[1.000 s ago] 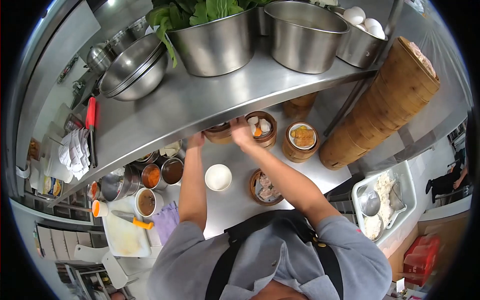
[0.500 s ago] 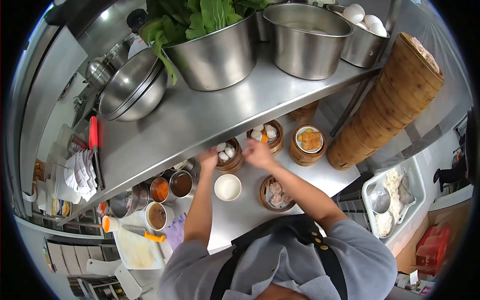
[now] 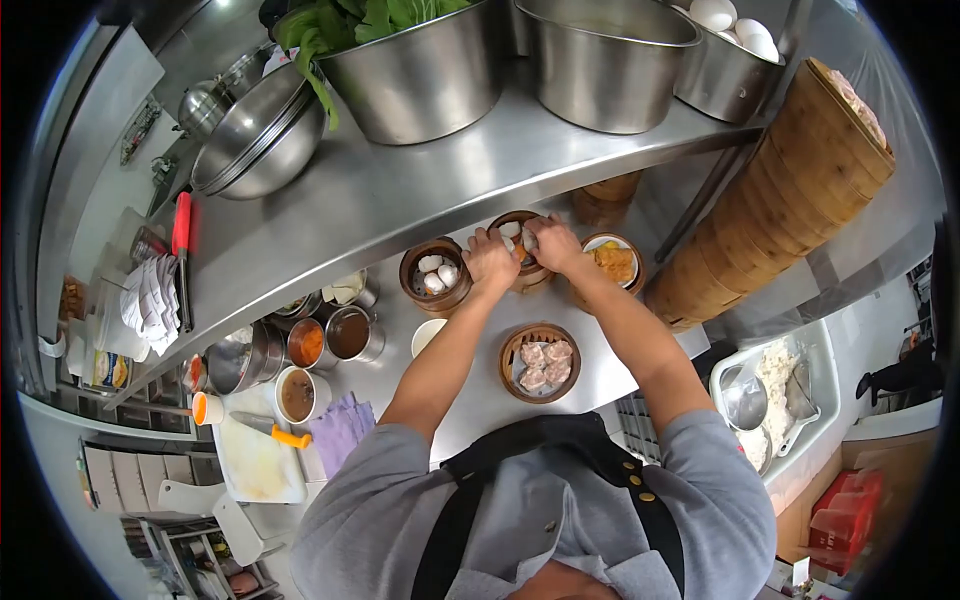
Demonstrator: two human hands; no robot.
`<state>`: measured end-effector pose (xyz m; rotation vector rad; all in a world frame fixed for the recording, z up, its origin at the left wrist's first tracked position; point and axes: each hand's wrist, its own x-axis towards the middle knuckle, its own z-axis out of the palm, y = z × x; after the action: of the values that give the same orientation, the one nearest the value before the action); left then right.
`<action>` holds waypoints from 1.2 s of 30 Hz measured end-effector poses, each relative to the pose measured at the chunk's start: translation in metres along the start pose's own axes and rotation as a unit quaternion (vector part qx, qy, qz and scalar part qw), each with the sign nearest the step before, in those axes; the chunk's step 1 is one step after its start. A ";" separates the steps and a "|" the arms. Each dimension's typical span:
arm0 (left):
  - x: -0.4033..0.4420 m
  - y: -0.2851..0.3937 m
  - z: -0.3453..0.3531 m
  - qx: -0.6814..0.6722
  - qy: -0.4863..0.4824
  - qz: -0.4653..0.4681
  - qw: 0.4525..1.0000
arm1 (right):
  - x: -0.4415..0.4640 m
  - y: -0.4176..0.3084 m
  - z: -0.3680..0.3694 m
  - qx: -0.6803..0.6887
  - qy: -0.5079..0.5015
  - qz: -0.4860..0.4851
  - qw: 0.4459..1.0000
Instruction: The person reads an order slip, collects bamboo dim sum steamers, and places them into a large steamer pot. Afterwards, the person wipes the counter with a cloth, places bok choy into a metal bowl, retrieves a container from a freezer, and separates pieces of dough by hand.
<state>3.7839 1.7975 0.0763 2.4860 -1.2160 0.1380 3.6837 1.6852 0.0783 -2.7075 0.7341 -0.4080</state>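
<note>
Both hands are at a round bamboo steamer (image 3: 535, 282) holding white dumplings and something orange. My left hand (image 3: 490, 263) grips its left side with curled fingers, and my right hand (image 3: 553, 243) is closed over its right rim; the fingertips reach inside beside the dumplings and partly hide them. Just left stands another bamboo steamer (image 3: 436, 302) with several white dumplings (image 3: 434, 275). Yellow rolls (image 3: 612, 262) lie in a steamer to the right, partly behind my right wrist. Nearer me, a steamer (image 3: 540, 392) holds pinkish dumplings (image 3: 545, 365). My left forearm partly covers a white bowl (image 3: 425, 335).
A steel shelf (image 3: 400, 215) overhangs the worktop, carrying large pots (image 3: 610, 75) and stacked bowls (image 3: 260, 140). A tall steamer stack (image 3: 770, 195) rises at right. Sauce containers (image 3: 350, 333), a purple cloth (image 3: 342, 432) and a yellow-handled knife (image 3: 290, 437) are at left.
My left hand has moved right, from the left dumpling steamer to the neighbouring one. My right hand has shifted to that steamer's right rim. The pinkish dumplings are now uncovered; the view has tilted down slightly.
</note>
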 end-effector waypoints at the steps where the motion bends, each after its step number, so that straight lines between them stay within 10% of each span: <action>1: -0.002 0.000 -0.001 0.011 0.011 0.018 1.000 | -0.001 0.000 -0.001 -0.013 0.009 -0.012 1.000; 6: -0.008 -0.003 -0.004 -0.002 0.027 0.053 0.998 | -0.001 0.001 -0.010 0.020 0.058 -0.097 0.993; 9: -0.005 -0.007 0.005 -0.021 0.024 0.057 0.998 | 0.006 0.014 -0.011 0.183 0.086 -0.025 0.979; 11: -0.003 -0.010 0.023 -0.110 0.045 0.114 0.986 | 0.018 0.030 0.005 0.141 0.066 0.202 0.967; 15: -0.002 -0.007 0.025 -0.219 0.020 0.101 0.970 | 0.033 0.033 0.004 0.032 -0.042 0.184 0.981; 17: -0.004 -0.006 0.014 -0.244 0.022 0.091 0.965 | 0.037 0.024 -0.012 0.189 -0.170 0.268 0.929; 24: -0.014 -0.078 -0.052 -0.289 0.266 0.007 0.920 | 0.039 0.014 -0.023 0.142 -0.147 0.229 0.952; 28: -0.036 -0.150 -0.084 -0.566 0.235 -0.097 0.784 | 0.052 -0.009 -0.035 0.175 -0.094 0.146 0.969; 32: -0.048 -0.177 -0.083 -0.596 0.146 -0.199 0.764 | 0.063 -0.064 -0.042 0.153 -0.062 -0.017 0.986; 36: -0.038 -0.172 -0.061 -0.603 0.158 -0.249 0.741 | 0.062 -0.134 -0.033 0.240 -0.158 0.057 0.956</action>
<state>3.8980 1.9445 0.0750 1.4034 -0.2196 -0.2859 3.7827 1.7551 0.1686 -2.1894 0.6022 -0.0997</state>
